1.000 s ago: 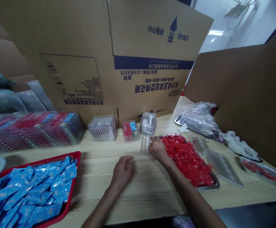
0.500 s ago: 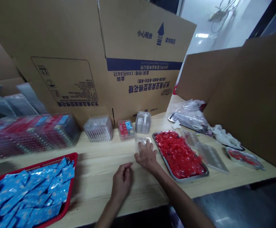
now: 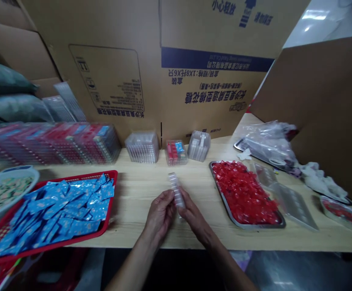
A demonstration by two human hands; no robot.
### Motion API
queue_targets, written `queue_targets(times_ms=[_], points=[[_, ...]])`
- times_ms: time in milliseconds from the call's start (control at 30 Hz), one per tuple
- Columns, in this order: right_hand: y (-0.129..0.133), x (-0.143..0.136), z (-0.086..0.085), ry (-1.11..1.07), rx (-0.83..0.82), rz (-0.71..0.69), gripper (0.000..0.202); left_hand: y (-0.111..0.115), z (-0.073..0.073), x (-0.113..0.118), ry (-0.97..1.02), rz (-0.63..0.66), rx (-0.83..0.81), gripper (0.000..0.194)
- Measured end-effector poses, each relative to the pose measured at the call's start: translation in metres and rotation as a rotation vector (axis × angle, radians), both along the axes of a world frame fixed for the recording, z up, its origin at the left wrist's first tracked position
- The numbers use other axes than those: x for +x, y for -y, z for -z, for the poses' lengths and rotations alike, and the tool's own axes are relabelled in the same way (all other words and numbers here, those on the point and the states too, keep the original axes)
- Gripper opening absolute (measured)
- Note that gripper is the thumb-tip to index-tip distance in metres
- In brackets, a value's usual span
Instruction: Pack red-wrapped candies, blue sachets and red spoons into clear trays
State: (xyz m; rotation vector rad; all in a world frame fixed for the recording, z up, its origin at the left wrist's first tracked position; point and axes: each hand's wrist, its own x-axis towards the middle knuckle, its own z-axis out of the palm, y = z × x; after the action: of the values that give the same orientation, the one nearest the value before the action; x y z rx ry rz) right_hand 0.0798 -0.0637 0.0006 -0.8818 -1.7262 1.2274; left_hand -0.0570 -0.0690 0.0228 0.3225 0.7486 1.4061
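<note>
Between my two hands stands a clear plastic tray (image 3: 176, 189), turned on edge so that its ribbed side faces up. My left hand (image 3: 161, 212) pinches it from the left, with thumb and fingers closed. On the other side my right hand (image 3: 192, 214) grips the same tray. Beyond them sits a filled clear box (image 3: 176, 152) with red packets and a blue packet. Stacks of clear plastic trays (image 3: 142, 147) stand to its left, and another clear stack (image 3: 199, 146) to its right.
A red basket (image 3: 111, 214) of blue sachets lies left, beside a white bowl (image 3: 30, 171) of greenish pieces. At right is a metal tray (image 3: 235, 220) heaped with red packets, near clear lids (image 3: 295, 204). Filled boxes (image 3: 57, 143) line the back left before a large carton (image 3: 109, 81).
My right hand has drawn back from the far tray toward my left hand, bringing the clear tray. Both hands now hold it. The camera view has tilted down and turned left.
</note>
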Motion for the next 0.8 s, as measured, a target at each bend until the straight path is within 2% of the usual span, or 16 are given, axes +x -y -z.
queue_targets(times_ms=[233, 400, 500, 600, 700, 800], points=[[0.006, -0.012, -0.001, -0.111, -0.035, -0.019, 0.058, 0.003, -0.001, -0.004, -0.073, -0.013, -0.020, 0.039], [0.006, -0.025, 0.006, -0.194, -0.111, 0.237, 0.063, 0.000, -0.002, -0.002, -0.295, -0.046, 0.013, 0.040], [-0.006, -0.021, 0.008, -0.235, -0.171, 0.341, 0.065, -0.008, 0.003, -0.018, -0.514, -0.026, -0.033, 0.040], [-0.020, -0.002, 0.006, -0.211, -0.111, 0.367, 0.063, -0.017, 0.013, -0.046, -0.691, -0.024, -0.088, 0.035], [-0.023, 0.015, -0.001, -0.089, -0.029, 0.334, 0.061, -0.020, 0.017, -0.065, -0.797, -0.114, -0.132, 0.025], [-0.013, 0.015, -0.010, 0.034, 0.073, 0.277, 0.058, -0.011, 0.006, -0.059, -0.896, -0.289, -0.067, 0.021]])
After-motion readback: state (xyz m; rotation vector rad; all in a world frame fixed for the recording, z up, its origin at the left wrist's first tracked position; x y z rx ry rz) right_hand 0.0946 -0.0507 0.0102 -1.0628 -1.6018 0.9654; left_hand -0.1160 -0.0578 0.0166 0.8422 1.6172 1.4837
